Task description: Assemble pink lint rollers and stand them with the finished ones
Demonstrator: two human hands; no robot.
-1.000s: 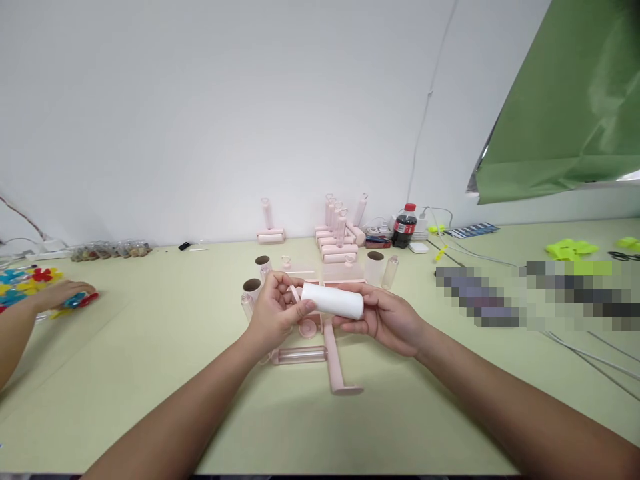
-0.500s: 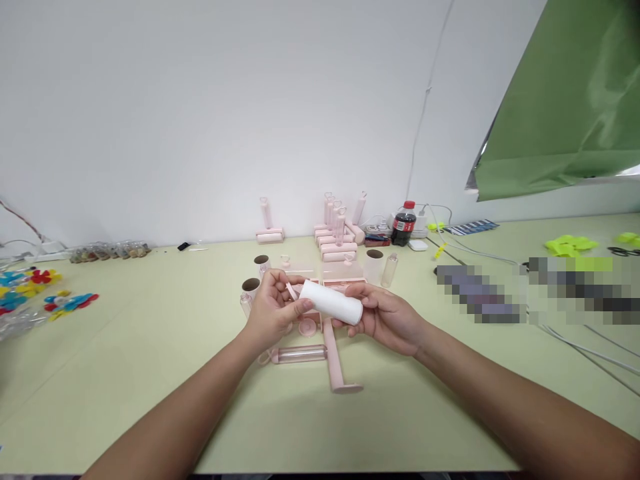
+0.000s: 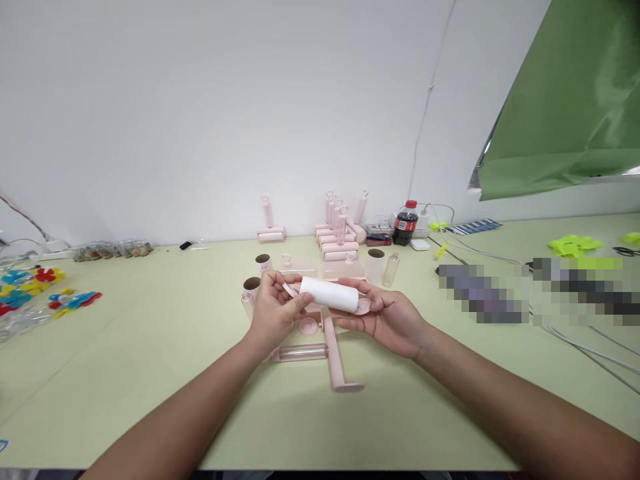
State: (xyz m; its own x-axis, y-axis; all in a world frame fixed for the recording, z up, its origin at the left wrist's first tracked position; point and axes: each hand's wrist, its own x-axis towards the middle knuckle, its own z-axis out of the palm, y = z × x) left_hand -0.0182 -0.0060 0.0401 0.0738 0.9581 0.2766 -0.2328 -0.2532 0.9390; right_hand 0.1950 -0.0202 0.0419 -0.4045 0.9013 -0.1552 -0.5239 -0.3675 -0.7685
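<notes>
The white paper roll [image 3: 329,295] is held aloft between the two hands, above the near middle of the table [image 3: 270,427], lying almost level with its right end a little lower; the left hand [image 3: 276,303] pinches its left end, thumb in front, with a thin pink piece [image 3: 291,289] jutting out beside that end; the right hand [image 3: 393,320] is curled around the other end, thumb and fingers about a pink round cap [image 3: 363,306] there, its lower fingers stretched out beneath the roll; whether that cap is seated in the roll, I cannot tell.

Below the hands lie a pink L-shaped roller frame [image 3: 335,357], a clear pink tube handle [image 3: 301,352] meeting its side, and a pink disc [image 3: 309,326]; two upright rolls with brown cores [image 3: 251,283] stand beyond the left hand, while a third upright roll [image 3: 376,254] and a translucent bottle-shaped handle [image 3: 391,270] stand beyond the right; farther back, near the wall, are a cluster of pink lint rollers [image 3: 340,243], a single pink lint roller [image 3: 270,233] to its left and a cola bottle [image 3: 405,223] to its right.
</notes>
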